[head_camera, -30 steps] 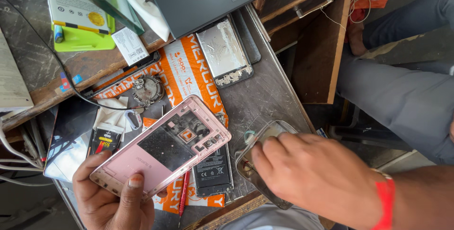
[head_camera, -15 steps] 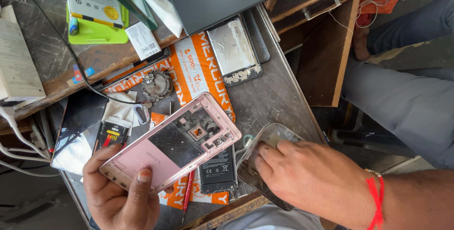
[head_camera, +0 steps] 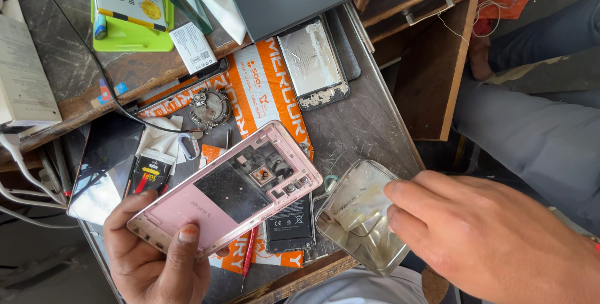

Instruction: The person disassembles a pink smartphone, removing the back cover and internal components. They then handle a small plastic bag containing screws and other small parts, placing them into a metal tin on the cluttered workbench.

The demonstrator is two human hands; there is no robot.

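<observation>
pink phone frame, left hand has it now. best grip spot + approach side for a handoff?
Probably the free upper-right end of the pink phone frame, pinched across its two long rails, coming in from the right. The left hand holds the lower-left end, and the middle is open and thin, with small parts exposed; the right hand is at the clear case.

two hands point(head_camera: 156, 260), maybe three phone shells point(head_camera: 228, 191)

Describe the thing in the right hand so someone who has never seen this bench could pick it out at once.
Start at the dark metal worktop and go to its near edge, beside the pink phone frame that the left hand holds. There the right hand pinches a clear, soft phone case by its rim. It is the only see-through, glossy piece; the parts around it are opaque.
</observation>
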